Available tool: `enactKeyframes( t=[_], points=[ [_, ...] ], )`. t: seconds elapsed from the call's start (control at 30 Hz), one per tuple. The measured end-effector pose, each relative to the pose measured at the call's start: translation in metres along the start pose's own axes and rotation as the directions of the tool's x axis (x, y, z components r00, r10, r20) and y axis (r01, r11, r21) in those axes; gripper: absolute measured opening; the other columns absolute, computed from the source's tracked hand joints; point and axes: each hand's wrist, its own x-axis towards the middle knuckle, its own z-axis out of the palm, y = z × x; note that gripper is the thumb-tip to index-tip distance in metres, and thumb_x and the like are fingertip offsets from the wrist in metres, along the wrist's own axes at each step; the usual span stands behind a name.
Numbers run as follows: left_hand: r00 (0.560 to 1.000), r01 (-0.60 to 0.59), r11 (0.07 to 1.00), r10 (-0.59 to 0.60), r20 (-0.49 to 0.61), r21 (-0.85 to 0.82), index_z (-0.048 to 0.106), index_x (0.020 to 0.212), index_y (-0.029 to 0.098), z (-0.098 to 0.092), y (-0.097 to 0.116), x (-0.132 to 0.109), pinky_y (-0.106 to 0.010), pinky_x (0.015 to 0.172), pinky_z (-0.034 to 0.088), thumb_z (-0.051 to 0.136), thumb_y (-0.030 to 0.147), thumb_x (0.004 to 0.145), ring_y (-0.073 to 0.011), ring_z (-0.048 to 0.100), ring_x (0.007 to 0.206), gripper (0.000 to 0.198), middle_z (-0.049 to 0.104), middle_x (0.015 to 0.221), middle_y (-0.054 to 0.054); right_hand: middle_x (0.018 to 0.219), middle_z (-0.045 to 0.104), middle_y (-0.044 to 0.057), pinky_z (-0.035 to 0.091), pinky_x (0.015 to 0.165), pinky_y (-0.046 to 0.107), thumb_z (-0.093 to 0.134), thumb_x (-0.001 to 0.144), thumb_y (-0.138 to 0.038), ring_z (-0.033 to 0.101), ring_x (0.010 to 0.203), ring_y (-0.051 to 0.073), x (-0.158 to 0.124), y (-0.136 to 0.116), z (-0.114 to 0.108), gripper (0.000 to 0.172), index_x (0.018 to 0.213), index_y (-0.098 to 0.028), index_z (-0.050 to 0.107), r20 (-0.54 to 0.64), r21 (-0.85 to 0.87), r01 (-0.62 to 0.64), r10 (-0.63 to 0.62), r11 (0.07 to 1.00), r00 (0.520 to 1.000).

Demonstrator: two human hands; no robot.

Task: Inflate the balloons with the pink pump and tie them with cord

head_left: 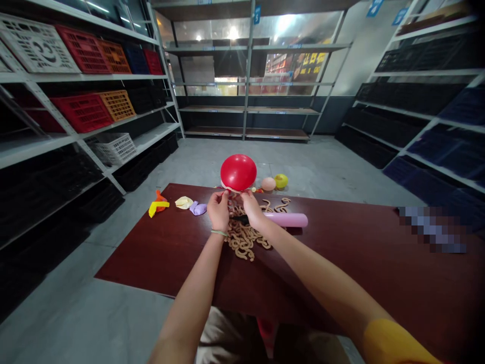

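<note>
head view: left hand and right hand are pinching the neck of a round red inflated latex balloon above a dark red wooden table, fingers closed. long pink inflated balloon and tangled tan uninflated balloons are lying under the wrists. blue shelf sign is showing 5. yellow lettering behind glass is unreadable; pixelated patch is hiding the table's right side.

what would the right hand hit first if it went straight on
The red balloon, at its neck by the fingertips of the right hand, though depth is hard to judge.
</note>
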Motion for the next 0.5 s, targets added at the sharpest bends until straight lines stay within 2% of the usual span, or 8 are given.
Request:
enactKeyframes(
  t=[0.13,0.2,0.27,0.33,0.4,0.47,0.5],
  points=[
    [0.998,-0.067,0.993,0.068,-0.003,0.095,0.065,0.085,0.016,-0.004,0.002,0.003,-0.022,0.05,0.04,0.062,0.039,0.086,-0.0088,0.049,0.049,0.024,0.056,0.058,0.003,0.077,0.061,0.001,0.047,0.063,0.03,0.03,0.091,-0.038,0.06,0.07,0.019,0.003,-0.002,0.008,0.024,0.1,-0.024,0.047,-0.054,-0.018,0.011,-0.012,1.0,0.998],
    [0.998,-0.068,0.992,0.068,-0.003,0.111,0.066,0.085,0.016,-0.005,0.0,0.004,-0.022,0.049,0.04,0.062,0.039,0.085,-0.009,0.049,0.048,0.023,0.055,0.056,0.004,0.085,0.063,0.003,0.046,0.067,0.03,0.031,0.092,-0.039,0.061,0.079,0.019,-0.002,-0.007,0.003,0.023,0.102,-0.024,0.046,-0.094,-0.034,0.046,-0.049,0.998,0.994],
    [0.999,-0.048,0.993,0.048,-0.001,0.11,0.066,0.086,0.016,-0.006,-0.002,0.006,-0.022,0.047,0.039,0.062,0.039,0.085,-0.0092,0.048,0.046,0.023,0.054,0.055,0.004,0.096,0.064,0.006,0.045,0.072,0.03,0.035,0.093,-0.042,0.062,0.09,0.021,-0.011,-0.013,-0.006,0.023,0.102,-0.025,0.047,-0.128,-0.119,0.127,-0.142,0.985,0.981],
    [1.0,-0.03,0.994,0.03,0.004,0.107,0.067,0.087,0.017,-0.007,-0.004,0.008,-0.021,0.045,0.038,0.061,0.039,0.085,-0.009,0.047,0.046,0.023,0.058,0.058,0.003,0.096,0.066,0.007,0.042,0.07,0.031,0.035,0.095,-0.045,0.064,0.087,0.023,-0.023,-0.018,-0.018,0.027,0.103,-0.024,0.05,-0.076,-0.364,0.278,-0.326,0.889,0.942],
    [0.999,-0.032,0.992,0.031,0.011,0.125,0.068,0.088,0.017,-0.007,-0.006,0.01,-0.021,0.045,0.038,0.061,0.038,0.086,-0.0086,0.048,0.046,0.023,0.064,0.067,0.0,0.087,0.068,0.007,0.038,0.064,0.03,0.033,0.098,-0.045,0.064,0.078,0.022,-0.032,-0.024,-0.029,0.031,0.104,-0.023,0.054,0.079,-0.57,0.412,-0.452,0.711,0.888],
    [0.999,-0.053,0.985,0.05,0.022,0.165,0.069,0.09,0.017,-0.008,-0.007,0.01,-0.022,0.047,0.04,0.06,0.037,0.086,-0.0091,0.05,0.048,0.023,0.068,0.074,-0.002,0.081,0.069,0.008,0.034,0.06,0.029,0.031,0.099,-0.042,0.064,0.073,0.021,-0.036,-0.028,-0.038,0.033,0.103,-0.022,0.057,0.201,-0.668,0.489,-0.497,0.561,0.844],
    [0.997,-0.071,0.98,0.067,0.032,0.187,0.069,0.092,0.017,-0.008,-0.007,0.01,-0.023,0.05,0.042,0.059,0.036,0.087,-0.0099,0.052,0.05,0.023,0.069,0.076,-0.003,0.08,0.069,0.008,0.033,0.059,0.029,0.03,0.1,-0.04,0.064,0.071,0.021,-0.035,-0.031,-0.042,0.034,0.103,-0.021,0.058,0.228,-0.694,0.503,-0.506,0.515,0.832]
  ],
)
